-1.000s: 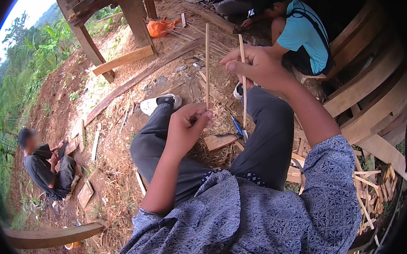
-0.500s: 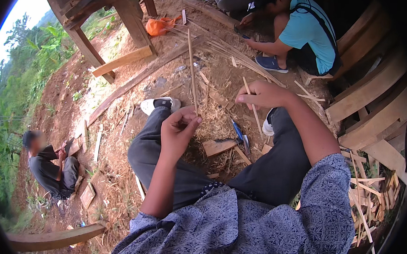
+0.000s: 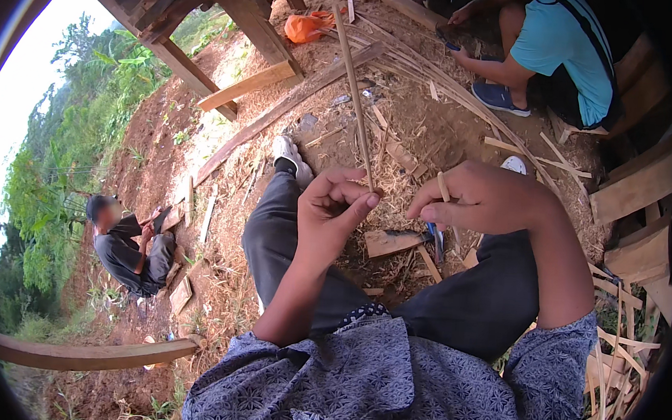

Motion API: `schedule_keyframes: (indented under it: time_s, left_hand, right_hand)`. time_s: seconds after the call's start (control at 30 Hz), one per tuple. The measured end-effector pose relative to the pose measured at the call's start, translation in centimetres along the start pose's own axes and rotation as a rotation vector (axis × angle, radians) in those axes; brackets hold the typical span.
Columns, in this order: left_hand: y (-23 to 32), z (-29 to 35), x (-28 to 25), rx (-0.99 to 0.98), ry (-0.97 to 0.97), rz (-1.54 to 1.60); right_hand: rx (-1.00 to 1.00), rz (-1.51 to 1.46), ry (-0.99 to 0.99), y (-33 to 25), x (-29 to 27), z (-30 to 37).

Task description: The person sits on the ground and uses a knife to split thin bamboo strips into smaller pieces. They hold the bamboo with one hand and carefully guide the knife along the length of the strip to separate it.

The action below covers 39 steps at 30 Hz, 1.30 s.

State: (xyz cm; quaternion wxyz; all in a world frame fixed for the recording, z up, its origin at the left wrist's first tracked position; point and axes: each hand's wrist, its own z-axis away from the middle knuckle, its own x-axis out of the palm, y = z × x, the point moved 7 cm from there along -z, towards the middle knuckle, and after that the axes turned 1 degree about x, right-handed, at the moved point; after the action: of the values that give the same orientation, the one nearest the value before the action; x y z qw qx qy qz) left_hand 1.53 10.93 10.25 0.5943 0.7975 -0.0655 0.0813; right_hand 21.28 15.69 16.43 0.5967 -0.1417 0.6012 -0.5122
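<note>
My left hand (image 3: 331, 221) pinches the lower end of a long thin wooden stick (image 3: 353, 80), which slants up and away from me. Close by on the right, my right hand (image 3: 498, 201) is closed around a second thin stick (image 3: 443, 187); its fingers hide part of it. Both hands are raised above my bent legs, apart from each other. Below them on the ground lies a wood block (image 3: 389, 244), with a blue-handled tool (image 3: 436, 238) beside it, partly hidden by my right hand.
Long wooden strips (image 3: 436, 81) lie across the shavings-covered ground ahead. A person in a light blue shirt (image 3: 565, 47) crouches at far right; another in dark clothes (image 3: 129, 251) sits at left. Offcuts (image 3: 619, 358) pile up at right. An orange bag (image 3: 309, 27) lies near a wooden structure (image 3: 255, 28).
My right hand has come nearer to the left one, and its stick sits lower with less showing above the fingers. My left hand keeps its stick. The view has shifted left.
</note>
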Motion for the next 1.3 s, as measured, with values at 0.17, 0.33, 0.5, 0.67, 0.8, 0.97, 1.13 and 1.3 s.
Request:
schedule_keyframes:
  time_s: [0.17, 0.33, 0.5, 0.67, 0.8, 0.97, 1.13, 1.3]
  left_hand:
    - [0.0, 0.0, 1.8, -0.084, -0.013, 0.004]
    - [0.2, 0.1, 2.3, -0.101, -0.038, -0.003]
    - [0.7, -0.1, 2.9, -0.096, -0.042, 0.025]
    - [1.4, -0.3, 3.6, -0.07, -0.027, 0.009]
    - [1.2, -0.7, 3.5, -0.051, -0.014, 0.065]
    - [1.5, -1.0, 2.8, -0.023, 0.031, 0.065]
    - [1.4, -1.0, 1.6, -0.04, 0.119, 0.077]
    - [1.8, -0.4, 0.1, 0.053, 0.154, 0.053]
  right_hand:
    - [0.001, -0.055, 0.026, 1.5, -0.2, 0.4]
    - [0.054, -0.062, -0.004, 2.5, -0.1, 0.3]
    - [0.043, -0.035, -0.021, 2.1, 0.1, 0.2]
    - [0.072, -0.09, -0.075, 4.0, 0.8, 0.4]
    - [0.131, -0.088, -0.067, 6.0, 0.6, -0.5]
    - [0.125, -0.13, -0.112, 6.0, 1.3, -1.9]
    - [0.091, -0.085, -0.136, 7.1, 2.0, -3.5]
    - [0.093, -0.066, -0.177, 6.0, 2.2, -4.2]
